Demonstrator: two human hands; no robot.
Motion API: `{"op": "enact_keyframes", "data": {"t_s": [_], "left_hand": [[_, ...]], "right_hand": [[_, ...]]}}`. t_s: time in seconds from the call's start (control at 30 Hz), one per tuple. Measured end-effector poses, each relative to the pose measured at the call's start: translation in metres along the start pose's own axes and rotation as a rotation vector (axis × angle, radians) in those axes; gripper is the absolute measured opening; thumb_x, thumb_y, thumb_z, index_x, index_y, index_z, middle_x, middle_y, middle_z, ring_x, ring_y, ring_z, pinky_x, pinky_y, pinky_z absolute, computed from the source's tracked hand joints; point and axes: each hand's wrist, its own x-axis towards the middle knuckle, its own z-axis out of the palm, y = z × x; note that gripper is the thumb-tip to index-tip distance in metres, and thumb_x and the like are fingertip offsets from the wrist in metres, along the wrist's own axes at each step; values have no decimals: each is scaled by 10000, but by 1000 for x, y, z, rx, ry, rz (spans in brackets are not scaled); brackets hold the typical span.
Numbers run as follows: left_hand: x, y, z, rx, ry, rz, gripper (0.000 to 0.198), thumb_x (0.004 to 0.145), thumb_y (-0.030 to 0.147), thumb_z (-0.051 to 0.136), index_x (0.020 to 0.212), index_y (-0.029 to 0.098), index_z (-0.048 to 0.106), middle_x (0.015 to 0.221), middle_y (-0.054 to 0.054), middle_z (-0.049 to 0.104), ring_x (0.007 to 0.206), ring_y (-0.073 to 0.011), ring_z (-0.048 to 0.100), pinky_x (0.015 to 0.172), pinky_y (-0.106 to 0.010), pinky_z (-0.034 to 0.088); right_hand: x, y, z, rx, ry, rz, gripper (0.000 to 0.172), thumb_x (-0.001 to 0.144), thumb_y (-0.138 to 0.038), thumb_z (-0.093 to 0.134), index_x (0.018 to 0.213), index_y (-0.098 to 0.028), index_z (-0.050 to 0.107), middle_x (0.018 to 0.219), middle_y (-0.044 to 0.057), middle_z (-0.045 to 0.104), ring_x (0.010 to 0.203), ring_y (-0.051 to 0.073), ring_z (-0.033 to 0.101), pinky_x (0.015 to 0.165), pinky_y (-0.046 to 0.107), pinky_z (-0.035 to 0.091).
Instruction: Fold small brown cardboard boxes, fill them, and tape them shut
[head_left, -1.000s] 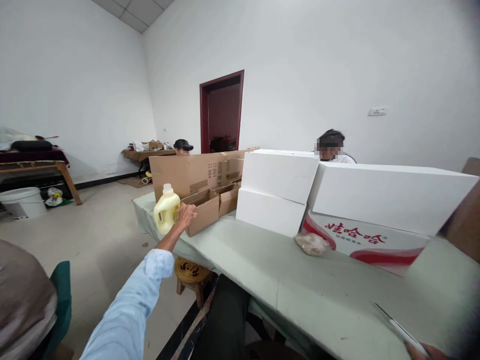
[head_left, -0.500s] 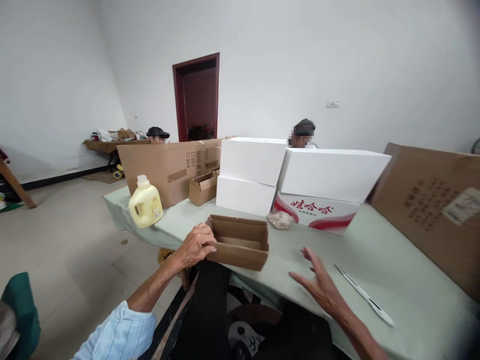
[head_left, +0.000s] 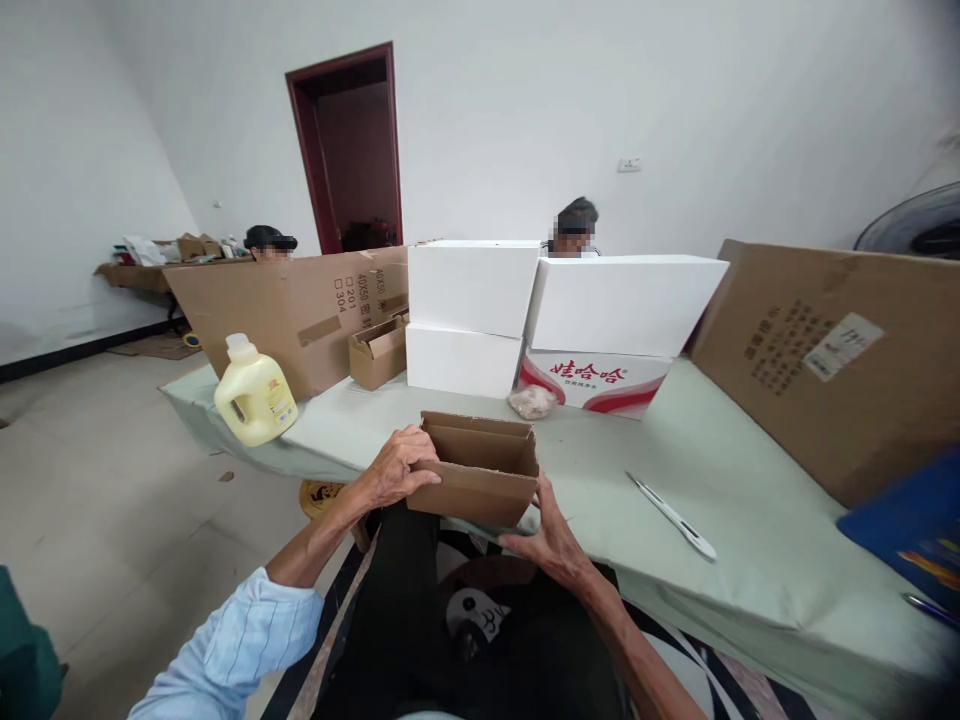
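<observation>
A small open-topped cardboard box (head_left: 472, 490) is at the table's near edge, in front of my body. My left hand (head_left: 401, 465) grips its left end, thumb on the near wall and fingers over the rim. At the right end, my right hand (head_left: 547, 535) holds the box, fingers along the side and thumb low by the near corner. Some fingertips are hidden behind the cardboard. To the right, a slim white pointed tool (head_left: 673, 515) lies on the green cloth.
Beyond the box are stacked white boxes (head_left: 469, 290), a plastic-wrapped lump (head_left: 532, 402), another small carton (head_left: 377, 352) and a yellow jug (head_left: 255, 395). Large cartons (head_left: 825, 350) flank the table (head_left: 592, 450). A blue item (head_left: 911, 520) lies at right. Two people sit behind.
My right hand has moved left from above the cloth onto the box's right end. My left hand keeps its grip, and the box is tilted a little more. The view has shifted right and down.
</observation>
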Motion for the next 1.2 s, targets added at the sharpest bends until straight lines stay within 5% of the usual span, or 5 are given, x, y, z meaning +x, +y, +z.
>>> {"op": "enact_keyframes", "data": {"t_s": [0.3, 0.5, 0.73, 0.9, 1.2], "left_hand": [[26, -6, -10, -147, -5, -29, 135, 895, 334, 760, 920, 203, 744, 1072, -79, 733, 1082, -269, 650, 1031, -426, 505], [13, -21, 6, -25, 155, -72, 954, 773, 422, 915, 1583, 257, 439, 1659, -177, 394, 1546, -391, 380, 1268, -570, 359], [-24, -16, 22, 41, -131, 31, 1424, 529, 479, 1045, 1685, 342, 225, 1758, -198, 196, 1608, -454, 270, 1260, -616, 369], [-32, -12, 32, 267, -136, 101, 1438, 569, 181, 1030, 1683, 332, 132, 1749, -230, 239, 1602, -432, 307, 1224, -609, 397], [-25, -6, 33, 128, 17, 135, 1346, 585, 322, 998, 1649, 288, 174, 1668, -229, 345, 1542, -439, 381, 1227, -625, 378]], "right_hand": [[4, -9, -12, 105, 44, 74, 1292, 749, -623, 859, 1709, -357, 37, 1764, 122, 199, 1595, 375, 260, 1261, 603, 306], [4, -17, -24, 278, 125, 300, 1056, 817, -673, 760, 1674, -287, 279, 1625, 144, 476, 1459, 372, 490, 1170, 539, 448], [7, -28, -36, 625, 168, 635, 619, 903, -647, 647, 1369, -243, 596, 1302, 130, 739, 1155, 324, 721, 919, 448, 630], [6, -38, -41, 755, 94, 810, 595, 952, -690, 570, 1380, -276, 566, 1138, 120, 780, 910, 293, 763, 693, 411, 639], [-4, -40, -54, 556, -75, 669, 615, 915, -758, 602, 1312, -289, 633, 1028, 73, 770, 880, 268, 729, 716, 398, 627]]}}
